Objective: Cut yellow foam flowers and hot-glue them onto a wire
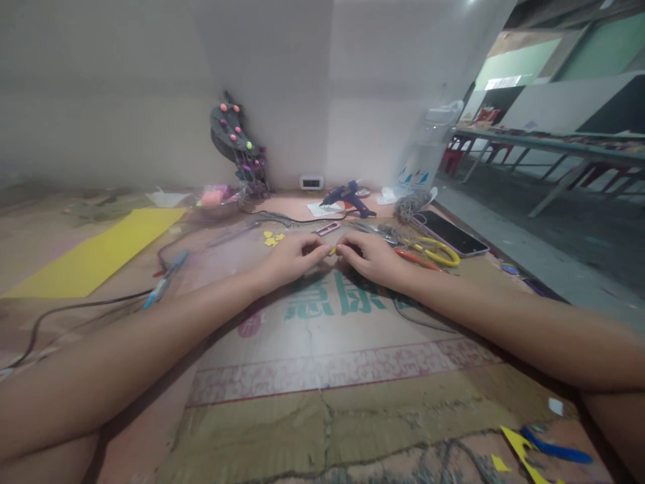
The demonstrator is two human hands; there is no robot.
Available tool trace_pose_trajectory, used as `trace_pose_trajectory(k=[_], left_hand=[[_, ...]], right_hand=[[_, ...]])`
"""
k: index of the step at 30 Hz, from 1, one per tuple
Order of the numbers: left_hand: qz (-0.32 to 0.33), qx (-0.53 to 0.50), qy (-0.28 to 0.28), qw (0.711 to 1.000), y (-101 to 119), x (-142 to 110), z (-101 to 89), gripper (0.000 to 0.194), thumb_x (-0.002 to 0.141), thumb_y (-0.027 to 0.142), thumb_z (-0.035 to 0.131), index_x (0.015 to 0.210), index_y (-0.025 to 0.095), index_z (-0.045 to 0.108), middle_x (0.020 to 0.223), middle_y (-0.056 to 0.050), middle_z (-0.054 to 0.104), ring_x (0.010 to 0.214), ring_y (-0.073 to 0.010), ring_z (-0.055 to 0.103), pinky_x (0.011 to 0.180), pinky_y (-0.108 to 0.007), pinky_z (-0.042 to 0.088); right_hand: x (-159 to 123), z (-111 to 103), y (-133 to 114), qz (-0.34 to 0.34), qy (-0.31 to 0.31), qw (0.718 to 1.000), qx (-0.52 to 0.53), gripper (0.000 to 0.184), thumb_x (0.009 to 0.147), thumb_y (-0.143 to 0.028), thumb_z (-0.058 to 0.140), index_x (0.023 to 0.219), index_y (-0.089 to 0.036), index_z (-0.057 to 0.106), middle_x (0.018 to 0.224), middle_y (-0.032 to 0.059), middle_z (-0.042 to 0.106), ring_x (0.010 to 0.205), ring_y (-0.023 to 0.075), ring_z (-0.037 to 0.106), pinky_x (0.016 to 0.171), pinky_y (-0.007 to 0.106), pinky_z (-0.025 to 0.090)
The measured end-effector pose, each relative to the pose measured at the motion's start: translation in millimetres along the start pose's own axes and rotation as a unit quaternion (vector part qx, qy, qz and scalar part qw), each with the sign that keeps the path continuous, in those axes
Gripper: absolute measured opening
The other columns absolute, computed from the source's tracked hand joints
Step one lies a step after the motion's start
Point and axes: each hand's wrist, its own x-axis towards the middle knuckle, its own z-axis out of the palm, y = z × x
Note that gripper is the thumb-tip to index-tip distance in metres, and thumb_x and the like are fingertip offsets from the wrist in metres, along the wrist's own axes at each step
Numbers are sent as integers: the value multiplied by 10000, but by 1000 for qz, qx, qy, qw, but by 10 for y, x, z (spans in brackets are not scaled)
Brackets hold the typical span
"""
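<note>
My left hand (295, 258) and my right hand (371, 255) meet fingertip to fingertip above the cardboard. Between them is a small yellow piece (332, 251), pinched from both sides; its shape is mostly hidden by the fingers. Several yellow cut-out pieces (273, 238) lie just beyond my left hand. A utility knife (327, 228) rests behind the fingertips. Close to my right hand are scissors with yellow handles (439, 251) and a tool with an orange handle (417, 259).
A dark blue glue gun (347, 197) stands at the back, near a grey moon-shaped ornament (229, 131). On the right are grey yarn (410, 204) and a phone (453, 233). Yellow sheet (101, 252) and a marker (165, 279) lie left; a blue-handled tool (557, 446) is front right.
</note>
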Motion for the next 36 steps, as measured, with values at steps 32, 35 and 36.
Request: trace_pose_trajectory(k=[32,35,36], left_hand=[[11,-23,-44,999,-55,23,18,228,842,341,560,762,145,644,673,-1,621,619,-120,533,564,-216,376],[23,-20,-47,998,-86,26,25,249,847,379,578,787,150,654,700,1,633,643,-124,541,582,-220,383],[25,-19,-45,998,-90,26,27,255,843,393,590,798,152,660,712,0,638,651,-126,545,586,-222,384]], right_hand=[[-19,16,51,-80,18,997,3,131,905,-226,544,871,-154,649,793,43,653,710,149,552,667,263,415],[-23,12,43,-78,18,997,2,119,897,-211,552,866,-147,649,784,41,648,700,142,550,654,253,410],[-25,13,43,-74,18,997,1,114,893,-210,556,866,-148,648,781,38,646,696,140,549,649,251,409]])
